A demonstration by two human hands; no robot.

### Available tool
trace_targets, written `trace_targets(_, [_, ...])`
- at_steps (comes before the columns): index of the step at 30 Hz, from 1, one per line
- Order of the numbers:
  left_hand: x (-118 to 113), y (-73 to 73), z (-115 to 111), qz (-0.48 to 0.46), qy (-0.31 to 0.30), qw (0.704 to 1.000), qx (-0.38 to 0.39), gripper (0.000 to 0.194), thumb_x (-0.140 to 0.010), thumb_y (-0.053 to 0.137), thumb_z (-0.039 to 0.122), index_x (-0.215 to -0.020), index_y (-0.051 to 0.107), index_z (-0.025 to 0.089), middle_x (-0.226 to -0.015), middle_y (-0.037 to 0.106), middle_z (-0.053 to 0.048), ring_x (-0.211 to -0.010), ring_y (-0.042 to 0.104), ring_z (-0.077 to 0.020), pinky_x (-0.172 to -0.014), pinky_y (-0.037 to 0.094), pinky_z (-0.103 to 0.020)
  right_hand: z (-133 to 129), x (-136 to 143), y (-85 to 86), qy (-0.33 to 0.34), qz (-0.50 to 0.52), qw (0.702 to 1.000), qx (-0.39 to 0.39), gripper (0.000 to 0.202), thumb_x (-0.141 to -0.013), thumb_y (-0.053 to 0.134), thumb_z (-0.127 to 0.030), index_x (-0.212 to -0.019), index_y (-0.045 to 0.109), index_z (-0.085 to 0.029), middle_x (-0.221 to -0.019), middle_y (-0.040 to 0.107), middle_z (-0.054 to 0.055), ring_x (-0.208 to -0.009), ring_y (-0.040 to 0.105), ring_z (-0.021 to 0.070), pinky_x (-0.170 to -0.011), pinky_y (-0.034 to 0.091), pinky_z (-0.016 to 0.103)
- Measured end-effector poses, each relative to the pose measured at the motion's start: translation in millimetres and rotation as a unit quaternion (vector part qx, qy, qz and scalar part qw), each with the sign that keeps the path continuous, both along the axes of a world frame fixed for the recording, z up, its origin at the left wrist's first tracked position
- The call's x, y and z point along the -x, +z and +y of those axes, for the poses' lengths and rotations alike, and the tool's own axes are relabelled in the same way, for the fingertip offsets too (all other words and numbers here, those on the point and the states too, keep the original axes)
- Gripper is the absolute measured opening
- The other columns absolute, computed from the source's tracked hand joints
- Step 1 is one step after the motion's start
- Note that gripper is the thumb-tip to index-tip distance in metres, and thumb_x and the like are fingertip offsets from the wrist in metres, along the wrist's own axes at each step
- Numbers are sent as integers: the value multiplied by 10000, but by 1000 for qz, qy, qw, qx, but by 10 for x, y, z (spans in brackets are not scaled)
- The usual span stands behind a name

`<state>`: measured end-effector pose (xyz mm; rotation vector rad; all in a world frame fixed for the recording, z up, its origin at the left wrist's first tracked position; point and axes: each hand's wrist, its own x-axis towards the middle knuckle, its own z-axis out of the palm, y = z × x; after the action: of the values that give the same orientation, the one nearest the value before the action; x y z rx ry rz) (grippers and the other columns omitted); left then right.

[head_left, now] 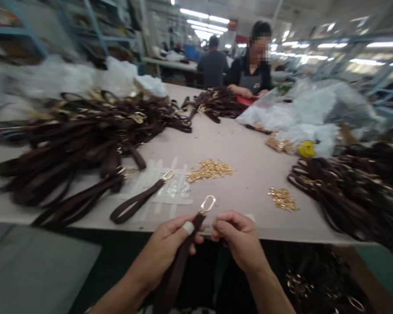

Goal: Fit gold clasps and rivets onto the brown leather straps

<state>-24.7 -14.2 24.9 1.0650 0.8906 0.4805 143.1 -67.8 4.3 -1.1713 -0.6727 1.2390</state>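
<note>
My left hand [175,240] is closed round a dark brown strap [180,266] near its top, its thumb wrapped in something pale. A gold oval ring clasp [208,203] sticks up from the strap's end. Just to the right, my right hand [234,231] has its thumb and fingers pinched together; anything between them is too small to make out. Another brown strap loop [136,204] with a gold clasp lies on the table, left of my hands. Beyond them are a pile of small gold pieces [211,170] and a smaller gold pile [282,199] at the right.
Brown straps heap up at the left [68,144] and right [360,187] of the table [222,144]. Clear plastic bags [314,107] and a yellow item [306,149] lie at the right. Across the table a person [253,74] handles something red. More straps hang below the table's right edge.
</note>
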Motion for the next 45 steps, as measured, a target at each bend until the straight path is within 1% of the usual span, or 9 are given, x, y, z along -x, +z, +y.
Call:
trace_targets(5, [54, -9, -63, -29, 25, 998, 49, 342, -887, 621, 420, -1116, 705, 180, -790, 708, -31, -581, 585, -91, -563, 427, -179, -131, -31, -130, 47, -6, 999, -18, 140, -807, 776, -334, -844, 737, -205, -652, 683, -10, -633, 617, 111, -672, 490, 237])
trace_targets(19, [-28, -46, -49, -26, 1, 1000, -18, 313, -939, 515, 333, -1113, 721, 173, -746, 631, -6, -574, 547, -81, -549, 411, -185, -115, 30, -268, 62, -78, 995, 8, 154, -828, 753, -358, -879, 744, -214, -736, 712, 13, -709, 638, 145, -705, 494, 271])
trace_targets(27, [-1, -14, -71, 44, -36, 983, -175, 315, -961, 469, 250, -1170, 704, 241, -872, 601, -5, -705, 584, -119, -644, 500, -223, -82, 124, -126, 31, -18, 999, -17, 141, -787, 777, -267, -804, 664, -184, -762, 711, -1, -679, 668, 131, -678, 523, 253])
trace_targets(33, [2, -175, -105, 46, -47, 964, -260, 334, -950, 479, 245, -1187, 701, 321, -781, 570, 20, -656, 574, -118, -627, 485, -215, -69, 186, -124, -13, 52, 998, -15, 332, -706, 831, -245, -756, 505, -203, -699, 677, -41, -573, 661, 129, -590, 535, 251])
trace_targets(38, [-46, -199, -109, 69, -30, 986, -148, 368, -951, 513, 404, -1261, 664, 276, -816, 674, -5, -656, 583, -138, -625, 484, -229, -87, -1, -53, 14, -72, 997, -30, 212, -796, 754, -259, -817, 546, -218, -762, 659, -38, -685, 647, 132, -665, 528, 261])
trace_targets(40, [-54, -152, -82, 84, -20, 993, -84, 409, -945, 516, 472, -1259, 664, 256, -838, 720, -16, -691, 599, -146, -640, 482, -224, -69, -298, -13, 6, -248, 968, -29, 109, -856, 688, -283, -887, 603, -222, -826, 680, -11, -760, 647, 147, -722, 523, 274])
trace_targets(41, [-54, -121, -68, 82, -10, 995, -59, 416, -937, 525, 493, -1247, 671, 256, -887, 739, -22, -732, 617, -151, -662, 487, -220, -52, -496, 1, -16, -366, 930, -25, 88, -887, 645, -292, -933, 622, -222, -864, 694, 5, -789, 648, 155, -747, 521, 282])
trace_targets(44, [-50, -31, -41, 49, 23, 999, 3, 412, -882, 611, 505, -1205, 695, 264, -992, 763, -28, -831, 666, -178, -678, 508, -220, 28, -1162, 10, -99, -674, 732, 6, 185, -928, 540, -272, -1073, 632, -202, -1001, 710, 70, -889, 644, 201, -823, 512, 337])
trace_targets(45, [-50, -11, -41, 42, 29, 998, 22, 418, -857, 644, 500, -1192, 704, 258, -943, 771, -30, -827, 679, -192, -659, 515, -225, 60, -1362, 1, -106, -721, 685, 17, 220, -926, 523, -254, -1103, 635, -187, -1028, 707, 97, -927, 635, 229, -851, 502, 369])
